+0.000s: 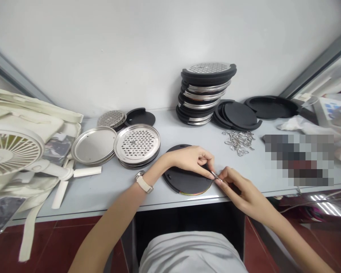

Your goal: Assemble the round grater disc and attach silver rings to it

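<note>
Crowding the edge of a disc [187, 181], both hands [191, 158] [241, 189] pinch a metal piece [216, 177].

Before you, the black disc [187, 182] lay flat near the front edge of the counter [110, 186], its upper portion partly hidden. Its near rim [196, 194] showed a thin, multicoloured sheen. You held a small metal clip [215, 176], tilted, at the disc's right edge.

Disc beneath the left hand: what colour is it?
The disc is mostly black; the head view shows it best.
</note>
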The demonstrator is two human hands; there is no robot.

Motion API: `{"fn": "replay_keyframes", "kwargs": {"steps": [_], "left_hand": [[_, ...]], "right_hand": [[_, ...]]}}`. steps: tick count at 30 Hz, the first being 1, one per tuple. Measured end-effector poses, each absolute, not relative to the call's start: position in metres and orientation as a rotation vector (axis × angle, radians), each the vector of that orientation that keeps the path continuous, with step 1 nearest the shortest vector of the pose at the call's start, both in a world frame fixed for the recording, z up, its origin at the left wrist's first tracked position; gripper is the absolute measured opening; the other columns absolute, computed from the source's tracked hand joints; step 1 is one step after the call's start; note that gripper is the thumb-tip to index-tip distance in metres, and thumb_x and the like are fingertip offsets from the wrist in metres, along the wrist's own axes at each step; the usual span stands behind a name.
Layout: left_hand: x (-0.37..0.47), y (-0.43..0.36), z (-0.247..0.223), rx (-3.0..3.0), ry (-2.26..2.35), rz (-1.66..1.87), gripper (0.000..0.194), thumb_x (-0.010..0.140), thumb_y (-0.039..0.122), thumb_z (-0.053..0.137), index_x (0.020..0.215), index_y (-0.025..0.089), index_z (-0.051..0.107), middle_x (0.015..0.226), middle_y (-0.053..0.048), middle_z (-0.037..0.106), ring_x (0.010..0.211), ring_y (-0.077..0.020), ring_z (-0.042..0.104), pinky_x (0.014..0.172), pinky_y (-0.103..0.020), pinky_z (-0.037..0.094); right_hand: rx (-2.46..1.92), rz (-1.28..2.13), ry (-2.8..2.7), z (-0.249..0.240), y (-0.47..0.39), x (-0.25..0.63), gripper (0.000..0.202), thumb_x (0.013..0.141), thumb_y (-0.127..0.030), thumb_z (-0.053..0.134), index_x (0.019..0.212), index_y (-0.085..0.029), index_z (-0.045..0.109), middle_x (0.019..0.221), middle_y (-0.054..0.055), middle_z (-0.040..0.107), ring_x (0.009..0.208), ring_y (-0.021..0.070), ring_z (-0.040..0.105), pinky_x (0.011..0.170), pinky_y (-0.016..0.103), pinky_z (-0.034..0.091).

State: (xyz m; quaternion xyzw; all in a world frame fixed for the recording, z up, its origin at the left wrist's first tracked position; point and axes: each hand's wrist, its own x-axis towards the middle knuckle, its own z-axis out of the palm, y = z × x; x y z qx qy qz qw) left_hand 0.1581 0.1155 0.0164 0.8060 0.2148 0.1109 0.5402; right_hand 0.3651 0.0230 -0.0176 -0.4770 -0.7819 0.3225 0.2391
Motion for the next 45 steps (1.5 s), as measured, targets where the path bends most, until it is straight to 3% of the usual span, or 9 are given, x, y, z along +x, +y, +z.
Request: {"fn": "replay_keyframes", "kwargs": {"steps": [6,9,13,17,24,37,45], "left_hand": [[0.157,0.116,0.017,1.972,0.530,0.286,0.030,0.075,0.045,0.061,0.080,0.015,0.061,0.059,0.007,0.027,0.054,-0.0069,0.029,0.056,-0.023,0.026],[0.158,0.116,0.016,1.975,0.533,0.302,0.030,0.076,0.044,0.059,0.079,0.015,0.060,0.059,0.007,0.027,0.054,-0.0070,0.028,0.056,-0.023,0.025],[0.159,0.115,0.017,1.945,0.559,0.282,0.030,0.076,0.044,0.059,0.080,0.014,0.063,0.058,0.007,0.027,0.054,-0.0071,0.027,0.057,-0.023,0.024],[0.159,0.115,0.018,1.937,0.577,0.280,0.031,0.074,0.044,0.061,0.080,0.014,0.064,0.058,0.007,0.028,0.054,-0.0070,0.027,0.056,-0.023,0.024],[0.158,0.116,0.015,1.939,0.578,0.281,0.033,0.074,0.046,0.061,0.080,0.014,0.062,0.059,0.007,0.028,0.054,-0.0071,0.027,0.056,-0.023,0.024],[0.159,0.117,0.013,1.935,0.580,0.319,0.031,0.073,0.044,0.061,0.077,0.014,0.063,0.055,0.007,0.029,0.053,-0.0069,0.027,0.054,-0.023,0.023],[0.159,0.117,0.015,1.899,0.571,0.305,0.031,0.071,0.044,0.064,0.077,0.014,0.063,0.056,0.007,0.029,0.053,-0.0070,0.026,0.054,-0.023,0.022]], "right_hand": [[-1.294,0.862,-2.165,-0.018,0.023,0.364,0.017,0.094,-0.032,0.043,0.080,-0.023,0.042,0.068,-0.002,0.045,0.063,0.0149,0.044,0.061,0.027,0.039],[-1.298,0.928,-2.121,-0.019,0.022,0.364,0.010,0.094,-0.033,0.044,0.096,-0.024,0.040,0.064,-0.004,0.042,0.058,0.0141,0.042,0.057,0.026,0.038],[-1.312,0.957,-2.104,-0.018,0.021,0.364,0.020,0.094,-0.034,0.043,0.110,-0.024,0.036,0.062,-0.006,0.040,0.055,0.0140,0.041,0.055,0.026,0.038],[-1.315,0.859,-2.155,-0.017,0.022,0.362,0.011,0.094,-0.035,0.043,0.096,-0.024,0.043,0.063,-0.004,0.040,0.059,0.0147,0.042,0.057,0.026,0.038],[-1.277,0.752,-2.234,-0.018,0.025,0.362,0.023,0.094,-0.032,0.041,0.074,-0.022,0.046,0.064,0.000,0.047,0.065,0.0170,0.046,0.062,0.030,0.040],[-1.249,0.952,-2.288,-0.001,0.028,0.364,0.039,0.097,-0.035,0.032,0.070,-0.020,0.055,0.067,0.003,0.049,0.071,0.0187,0.047,0.070,0.034,0.042],[-1.255,0.887,-2.255,-0.013,0.029,0.366,0.030,0.097,-0.036,0.034,0.078,-0.022,0.053,0.071,0.003,0.053,0.072,0.0193,0.048,0.070,0.034,0.042]]}}
